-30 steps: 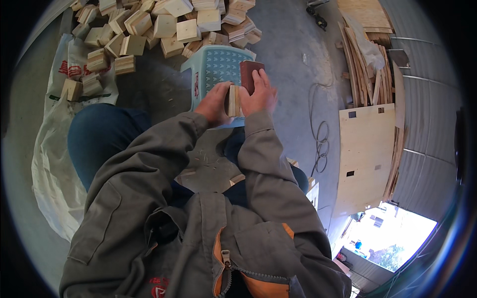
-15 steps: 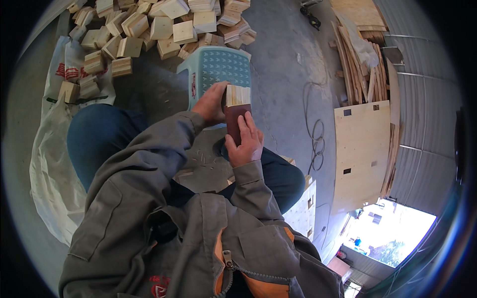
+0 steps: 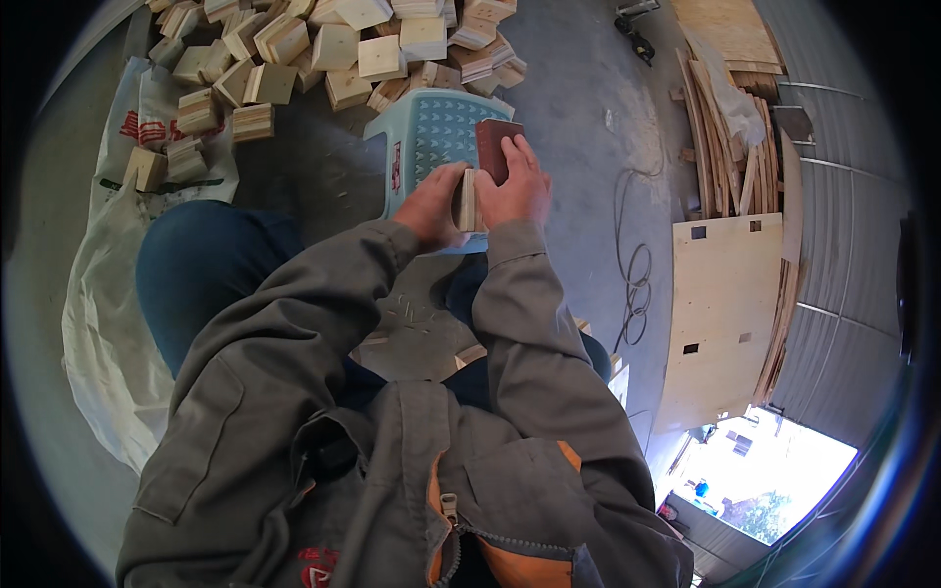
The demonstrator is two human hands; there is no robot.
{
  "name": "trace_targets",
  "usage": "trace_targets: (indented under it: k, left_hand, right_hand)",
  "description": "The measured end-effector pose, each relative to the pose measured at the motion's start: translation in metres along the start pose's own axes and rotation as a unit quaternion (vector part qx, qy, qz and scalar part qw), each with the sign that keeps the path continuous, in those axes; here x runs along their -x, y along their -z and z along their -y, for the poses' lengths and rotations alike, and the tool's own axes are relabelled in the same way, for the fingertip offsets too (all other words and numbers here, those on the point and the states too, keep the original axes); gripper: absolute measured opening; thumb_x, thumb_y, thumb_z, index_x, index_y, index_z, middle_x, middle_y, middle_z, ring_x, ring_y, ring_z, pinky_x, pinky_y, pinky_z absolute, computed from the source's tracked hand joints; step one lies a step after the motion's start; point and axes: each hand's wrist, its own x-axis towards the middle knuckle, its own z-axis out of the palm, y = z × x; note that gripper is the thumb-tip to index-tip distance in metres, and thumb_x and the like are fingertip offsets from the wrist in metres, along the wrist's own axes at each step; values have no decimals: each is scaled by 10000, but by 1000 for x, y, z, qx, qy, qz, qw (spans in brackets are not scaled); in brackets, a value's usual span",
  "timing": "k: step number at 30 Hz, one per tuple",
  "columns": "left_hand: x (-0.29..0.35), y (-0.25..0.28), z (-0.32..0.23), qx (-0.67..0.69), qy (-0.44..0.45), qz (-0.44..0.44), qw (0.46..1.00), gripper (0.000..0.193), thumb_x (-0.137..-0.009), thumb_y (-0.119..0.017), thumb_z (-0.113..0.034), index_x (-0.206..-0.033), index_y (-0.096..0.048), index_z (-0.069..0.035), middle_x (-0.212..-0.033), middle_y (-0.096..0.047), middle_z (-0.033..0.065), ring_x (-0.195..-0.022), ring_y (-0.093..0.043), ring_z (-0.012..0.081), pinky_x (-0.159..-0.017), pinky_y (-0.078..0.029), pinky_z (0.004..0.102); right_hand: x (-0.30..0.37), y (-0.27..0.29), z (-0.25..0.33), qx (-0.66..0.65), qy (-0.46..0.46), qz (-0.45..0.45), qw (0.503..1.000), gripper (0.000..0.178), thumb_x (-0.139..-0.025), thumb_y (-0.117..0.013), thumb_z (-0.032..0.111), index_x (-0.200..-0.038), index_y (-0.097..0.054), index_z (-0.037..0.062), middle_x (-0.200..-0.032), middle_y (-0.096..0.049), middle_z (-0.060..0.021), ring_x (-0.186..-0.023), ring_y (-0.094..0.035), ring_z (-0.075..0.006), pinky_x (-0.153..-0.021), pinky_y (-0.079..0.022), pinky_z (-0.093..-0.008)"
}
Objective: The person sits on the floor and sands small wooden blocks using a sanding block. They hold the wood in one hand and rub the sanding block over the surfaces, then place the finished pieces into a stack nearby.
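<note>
A small plywood block (image 3: 469, 203) stands over the near edge of a light-blue plastic stool (image 3: 446, 122), its layered edge showing. My left hand (image 3: 436, 208) is closed around the block from the left. In my right hand (image 3: 518, 188) is a reddish-brown sanding block (image 3: 497, 147), with my fingers lying over its right side. Its lower end sits close by the plywood block's upper right; whether they touch is hidden by my right hand.
Many plywood blocks (image 3: 380, 59) lie heaped beyond the stool. A white plastic sack (image 3: 108, 323) spreads along the left, with several blocks on it. To the right are a coiled cable (image 3: 637, 284) on the floor, a plywood sheet (image 3: 725, 314) and stacked boards (image 3: 725, 147).
My right hand has moved up and right with the sanding block, away from the plywood block's face. The plywood block has turned, now showing a narrow edge.
</note>
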Motion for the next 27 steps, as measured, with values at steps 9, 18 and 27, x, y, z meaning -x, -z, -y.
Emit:
trace_targets:
  k: [9,18,27]
  left_hand:
    - [-2,-1,-1,6,-23,-6,1000,939,-669,-915,-101,-1486,-454,-64,-1377,-568,235,-1325,-571,445,-1122,-495,458]
    - [-2,-2,1,-22,-11,8,1000,967,-684,-927,-139,-1503,-425,-30,-1410,-552,242,-1358,-545,436,-1158,-470,459]
    - [0,1,2,-12,-2,9,1000,1012,-654,-933,-134,-1521,-417,-53,-1431,-540,232,-1376,-535,438,-1169,-461,454]
  right_hand:
    - [74,18,-11,-19,45,-22,999,709,-805,-807,257,-1485,-636,153,-1612,-544,-71,-1270,-579,-388,-1142,-440,-505]
    - [154,49,-31,-43,66,-10,997,768,-757,-862,179,-1480,-622,87,-1602,-544,-156,-1307,-588,-380,-1118,-443,-493]
    - [61,17,-53,-75,83,-56,992,691,-778,-830,208,-1433,-658,72,-1545,-594,-189,-1338,-611,-379,-1107,-465,-507]
